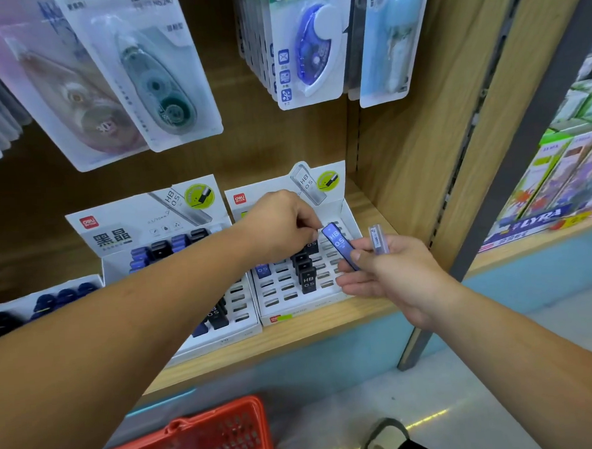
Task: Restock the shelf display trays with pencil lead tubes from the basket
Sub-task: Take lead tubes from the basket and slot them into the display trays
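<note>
Head view, at the stationery shelf [294, 341].

Right hand [389, 271]: fingers curled, holding two tubes just in front of the right display tray [309, 313]. These are a blue lead tube [340, 244] marked HB 0.5, tilted with its lower end under the thumb, and a pale lead tube [377, 239] standing upright out of the grip.

Left hand [281, 225]: reaches over the right tray, fingers curled. Thumb and forefinger appear to pinch the blue tube's upper end. I read this as taking it over for slotting.

Progress: the right tray is mostly open slots. I see one column of black tubes [308, 280] and a blue one further left. The left display tray [225, 338] is fuller, blue and black mixed, with empty slots along its right side.

The red basket [196, 439] sits on the floor below. I cannot tell how much stock is in it.

My judgement: early to middle of the job, with many slots left to fill.
</note>
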